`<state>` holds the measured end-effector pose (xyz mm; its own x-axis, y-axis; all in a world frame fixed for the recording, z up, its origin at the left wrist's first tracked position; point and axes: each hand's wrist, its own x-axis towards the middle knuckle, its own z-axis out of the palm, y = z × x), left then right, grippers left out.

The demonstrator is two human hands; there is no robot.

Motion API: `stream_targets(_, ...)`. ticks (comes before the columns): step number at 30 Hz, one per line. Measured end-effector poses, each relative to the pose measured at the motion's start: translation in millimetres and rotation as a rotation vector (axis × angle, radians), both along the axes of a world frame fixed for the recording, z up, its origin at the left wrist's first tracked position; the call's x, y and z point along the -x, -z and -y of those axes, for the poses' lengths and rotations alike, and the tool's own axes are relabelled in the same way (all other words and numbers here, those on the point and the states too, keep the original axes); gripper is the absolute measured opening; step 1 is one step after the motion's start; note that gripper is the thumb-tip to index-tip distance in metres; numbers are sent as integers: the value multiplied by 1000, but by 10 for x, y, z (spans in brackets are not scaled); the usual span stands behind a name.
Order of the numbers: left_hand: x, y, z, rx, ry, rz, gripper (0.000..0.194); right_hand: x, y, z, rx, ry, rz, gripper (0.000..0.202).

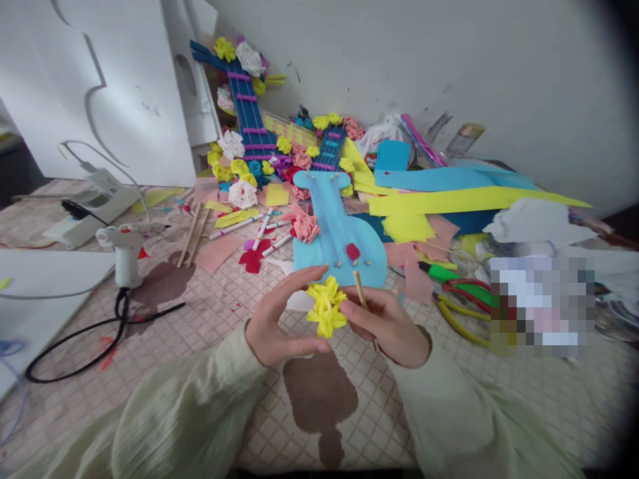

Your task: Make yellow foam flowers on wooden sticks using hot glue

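Observation:
A yellow crinkled paper flower is between my two hands, above the quilted table cover. My left hand curves around its left side, thumb and fingers spread apart above and below it, with small gaps showing. On the other side, the fingertips of my right hand pinch the flower's edge. A thin wooden stick also runs through the right hand's grip, slanting upward. Just behind the hands lies a light blue guitar-shaped cutout with a red patch and a pink paper flower at its side.
To the left, a white glue gun stands with its black cord looped, near a power strip. Wooden sticks lie beside it. Paper strips and decorated dark blue guitars fill the back. Yellow-handled pliers lie right.

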<state>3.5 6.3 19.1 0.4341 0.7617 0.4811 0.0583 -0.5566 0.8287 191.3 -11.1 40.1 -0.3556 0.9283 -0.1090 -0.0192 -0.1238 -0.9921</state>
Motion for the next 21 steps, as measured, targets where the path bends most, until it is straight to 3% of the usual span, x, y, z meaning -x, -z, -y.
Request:
stream_targets(3, -5, 5, 19, 21, 19, -33, 89, 16, -40, -1, -10, -37, 11, 24)
stream_targets(12, 1, 37, 17, -51, -66, -17, 73, 20, 3, -9, 27, -25, -81, 26)
stream_targets(21, -19, -11, 55, 95, -37, 94, 60, 24, 28, -34, 151, 67, -192, 25)
